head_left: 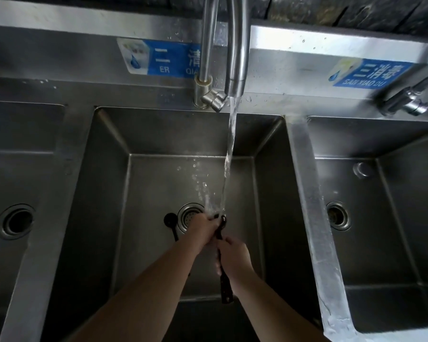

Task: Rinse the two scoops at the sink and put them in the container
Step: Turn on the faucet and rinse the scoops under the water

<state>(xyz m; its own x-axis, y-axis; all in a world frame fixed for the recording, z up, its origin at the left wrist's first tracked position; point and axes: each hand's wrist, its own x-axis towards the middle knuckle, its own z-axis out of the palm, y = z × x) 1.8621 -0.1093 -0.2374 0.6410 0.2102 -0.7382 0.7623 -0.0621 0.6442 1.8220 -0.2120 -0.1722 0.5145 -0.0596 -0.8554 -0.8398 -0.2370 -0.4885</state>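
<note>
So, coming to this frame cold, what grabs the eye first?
The water stream pouring from the faucet into the middle basin. Beneath it, the left hand and right hand grip a dark scoop; another scoop lies by the drain.

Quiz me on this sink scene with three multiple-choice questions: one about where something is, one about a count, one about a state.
1. Where does the second scoop lie?
A. In the right basin
B. On the middle basin floor beside the drain
C. On the ledge

2. How many basins show?
A. One
B. Two
C. Three

3. The faucet is:
A. Running
B. Off
C. Dripping

Answers: B, it lies left of the drain; C, three basins show side by side; A, a stream falls onto the scoop held in the left hand and right hand.
</note>
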